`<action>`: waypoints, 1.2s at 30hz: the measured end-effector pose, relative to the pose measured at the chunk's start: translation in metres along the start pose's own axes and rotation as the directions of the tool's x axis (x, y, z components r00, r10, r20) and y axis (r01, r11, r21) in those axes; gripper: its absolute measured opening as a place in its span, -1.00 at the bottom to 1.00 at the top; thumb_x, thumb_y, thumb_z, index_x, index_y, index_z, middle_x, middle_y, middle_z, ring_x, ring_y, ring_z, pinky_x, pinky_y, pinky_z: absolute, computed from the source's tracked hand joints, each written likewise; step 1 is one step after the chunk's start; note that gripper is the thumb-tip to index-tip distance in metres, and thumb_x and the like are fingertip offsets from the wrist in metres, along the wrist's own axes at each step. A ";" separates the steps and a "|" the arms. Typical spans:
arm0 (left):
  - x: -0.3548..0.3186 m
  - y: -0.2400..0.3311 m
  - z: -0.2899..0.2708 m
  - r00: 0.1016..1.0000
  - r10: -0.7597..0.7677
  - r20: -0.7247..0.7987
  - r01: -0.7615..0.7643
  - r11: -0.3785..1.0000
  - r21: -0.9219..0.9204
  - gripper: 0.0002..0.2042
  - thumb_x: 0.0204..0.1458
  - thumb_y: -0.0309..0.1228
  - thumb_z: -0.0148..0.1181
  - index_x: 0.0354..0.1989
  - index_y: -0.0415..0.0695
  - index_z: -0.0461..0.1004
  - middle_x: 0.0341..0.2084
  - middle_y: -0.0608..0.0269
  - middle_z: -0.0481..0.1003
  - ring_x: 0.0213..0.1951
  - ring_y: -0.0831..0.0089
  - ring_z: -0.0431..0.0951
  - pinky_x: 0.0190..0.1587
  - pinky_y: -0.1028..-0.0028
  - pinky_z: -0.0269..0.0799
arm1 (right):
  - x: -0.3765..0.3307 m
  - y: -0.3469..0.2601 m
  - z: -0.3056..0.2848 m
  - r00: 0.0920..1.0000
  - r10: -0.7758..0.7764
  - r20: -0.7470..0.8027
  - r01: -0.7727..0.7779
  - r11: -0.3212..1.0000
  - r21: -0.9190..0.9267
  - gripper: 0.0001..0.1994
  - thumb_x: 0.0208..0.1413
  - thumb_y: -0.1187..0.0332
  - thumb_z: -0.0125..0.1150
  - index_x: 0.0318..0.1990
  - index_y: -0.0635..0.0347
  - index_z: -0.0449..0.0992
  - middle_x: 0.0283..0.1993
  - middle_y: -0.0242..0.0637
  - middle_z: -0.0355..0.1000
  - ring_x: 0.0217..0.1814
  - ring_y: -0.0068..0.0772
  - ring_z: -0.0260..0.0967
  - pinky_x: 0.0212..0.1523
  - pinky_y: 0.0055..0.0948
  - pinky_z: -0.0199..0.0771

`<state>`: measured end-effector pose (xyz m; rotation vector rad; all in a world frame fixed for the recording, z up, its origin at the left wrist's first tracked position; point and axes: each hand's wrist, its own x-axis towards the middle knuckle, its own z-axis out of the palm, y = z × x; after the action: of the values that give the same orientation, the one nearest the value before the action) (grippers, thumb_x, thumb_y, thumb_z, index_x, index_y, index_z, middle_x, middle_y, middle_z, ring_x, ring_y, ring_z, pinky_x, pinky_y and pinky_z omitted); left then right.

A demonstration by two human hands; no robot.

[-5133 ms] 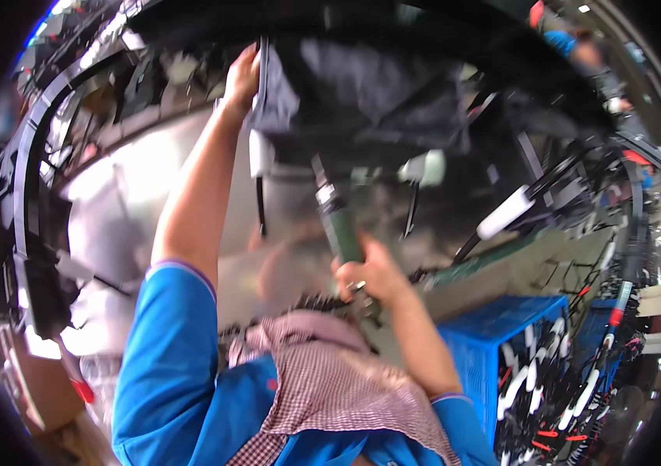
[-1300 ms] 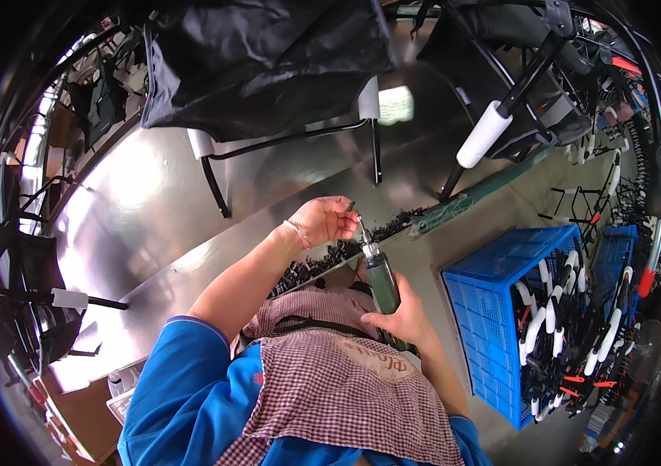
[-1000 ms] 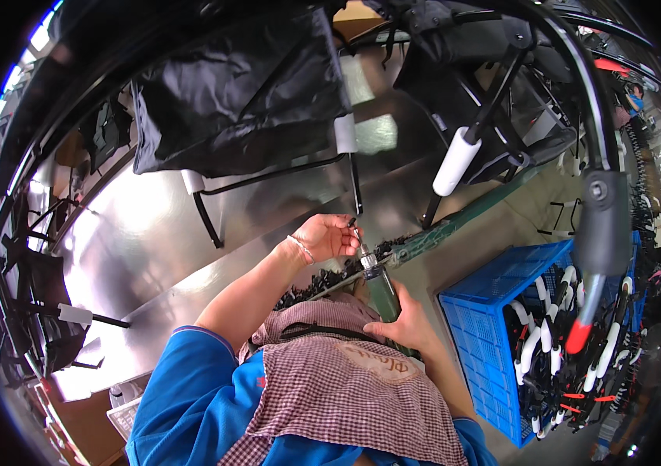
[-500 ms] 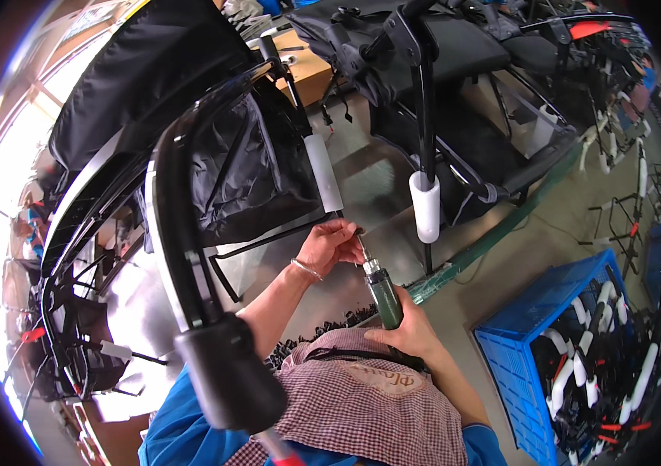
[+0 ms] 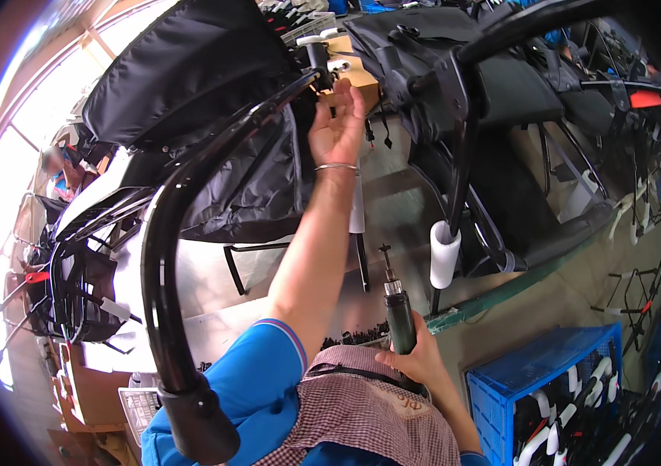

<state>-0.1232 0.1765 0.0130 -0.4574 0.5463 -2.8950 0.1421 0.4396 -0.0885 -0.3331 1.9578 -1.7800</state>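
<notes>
My left hand point(image 5: 336, 132) is stretched far forward, palm up and fingers spread, with nothing visible in it. Its fingertips are close to a black joint point(image 5: 317, 64) on the tube frame and a cardboard box point(image 5: 355, 71); I cannot tell whether they touch. My right hand point(image 5: 416, 356) grips a dark green power screwdriver point(image 5: 400, 320) in front of my apron. The tool points away from me, and a small dark piece, perhaps a screw, sits at its bit tip point(image 5: 385, 250). A curved black tube point(image 5: 161, 272) of a stroller-like frame rises at my left.
Black fabric point(image 5: 190, 78) covers the frame at the left; another folded black frame point(image 5: 493, 93) stands at the right. A white sleeve point(image 5: 444, 255) surrounds its upright tube. A metal-topped bench point(image 5: 256, 260) lies underneath. A blue crate point(image 5: 493, 388) of white-sleeved tubes stands at lower right.
My left hand has left the screwdriver's tip and reached forward, its fingers opening. The screwdriver stays in my right hand, now with the dark piece on its tip. The whole view has shifted.
</notes>
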 end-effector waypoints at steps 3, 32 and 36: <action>0.025 -0.002 -0.015 0.994 0.041 -0.105 -0.037 0.998 0.041 -0.74 0.20 -0.39 -0.03 0.01 -0.23 0.27 0.01 -0.14 0.33 0.13 0.04 0.31 0.15 -0.03 0.24 | 0.002 -0.004 0.000 0.999 -0.043 -0.009 0.044 0.995 0.086 -0.10 -0.37 0.26 0.60 0.17 0.34 0.19 -0.43 -0.39 0.34 -0.43 -0.58 0.31 -0.39 -0.54 0.40; -0.028 0.055 0.033 0.764 0.435 0.477 -0.208 -0.534 0.820 -0.84 0.02 -0.47 0.25 -0.27 -0.29 0.54 -0.46 0.27 0.53 -0.46 0.58 0.50 -0.49 0.61 0.42 | 0.013 0.006 -0.005 0.997 0.044 0.061 -0.043 0.999 -0.007 -0.04 -0.39 0.14 0.59 0.19 0.39 0.18 -0.31 -0.28 0.41 -0.30 -0.42 0.38 -0.21 -0.42 0.43; -0.012 0.063 0.030 0.587 0.403 0.702 -0.171 -0.786 0.594 -0.74 -0.12 -0.38 0.40 -0.34 -0.31 0.53 -0.61 0.33 0.48 -0.58 0.63 0.41 -0.51 0.60 0.30 | 0.012 0.011 -0.006 0.999 -0.018 0.040 0.020 0.998 -0.057 -0.06 -0.37 0.15 0.58 0.20 0.35 0.19 -0.27 -0.27 0.40 -0.29 -0.41 0.39 -0.21 -0.40 0.44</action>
<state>-0.0958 0.1113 0.0124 0.3918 -1.5751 -1.0211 0.1300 0.4405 -0.1015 -0.4045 1.9868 -1.7182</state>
